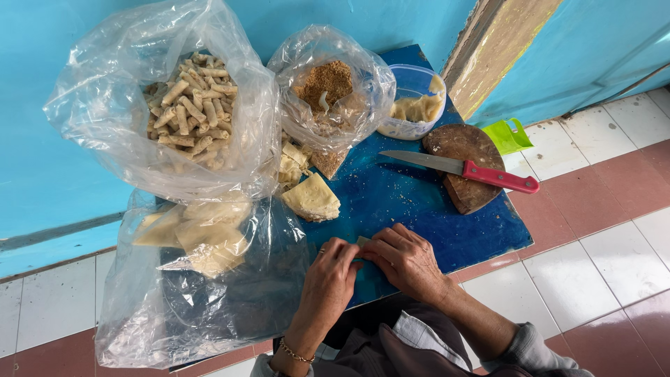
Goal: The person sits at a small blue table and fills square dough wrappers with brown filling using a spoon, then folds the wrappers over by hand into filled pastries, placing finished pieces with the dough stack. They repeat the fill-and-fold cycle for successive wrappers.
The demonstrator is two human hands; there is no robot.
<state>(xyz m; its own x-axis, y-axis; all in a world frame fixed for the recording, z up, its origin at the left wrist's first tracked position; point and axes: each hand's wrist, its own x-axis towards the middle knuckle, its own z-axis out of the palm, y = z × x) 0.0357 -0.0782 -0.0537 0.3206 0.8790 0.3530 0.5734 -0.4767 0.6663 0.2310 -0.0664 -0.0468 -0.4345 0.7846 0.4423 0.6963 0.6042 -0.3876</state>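
Both my hands meet at the near edge of a low blue table. My left hand and my right hand press together on a small pale wrapper piece, mostly hidden under the fingers. A stack of folded pale wrappers lies just beyond my hands. A clear bag of finished rolls stands at the far left. Another clear bag holds brown crumbs.
A red-handled knife lies across a round wooden board at the right. A clear tub of pale paste sits behind it. A large plastic bag with wrapper sheets covers the table's left. A green object lies on the tiled floor.
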